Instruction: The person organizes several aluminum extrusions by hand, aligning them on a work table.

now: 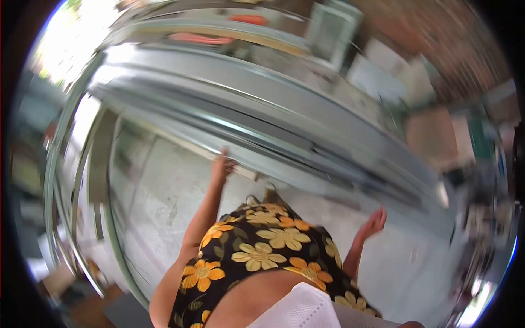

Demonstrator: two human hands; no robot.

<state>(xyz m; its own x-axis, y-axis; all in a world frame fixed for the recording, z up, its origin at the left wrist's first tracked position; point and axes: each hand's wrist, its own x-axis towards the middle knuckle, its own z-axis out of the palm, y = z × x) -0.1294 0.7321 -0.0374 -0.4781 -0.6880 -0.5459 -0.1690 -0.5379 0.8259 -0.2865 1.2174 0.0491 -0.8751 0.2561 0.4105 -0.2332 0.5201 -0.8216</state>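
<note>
My left hand is at the near edge of a long bench, a finger stretched out and the others apart, with nothing in it. Just past its fingertips lie long metal profiles, silvery grey and blurred by motion, running side by side along the bench. My right hand hangs in the air over the floor, short of the bench's right part. Its fingers are loosely extended, somewhat smeared, and no object shows in it.
Grey concrete floor lies at my feet. To the left stand upright metal frames and bars. Beyond the bench are orange-red items, a pale framed panel and white boards. Brown and green sheets lean at the right.
</note>
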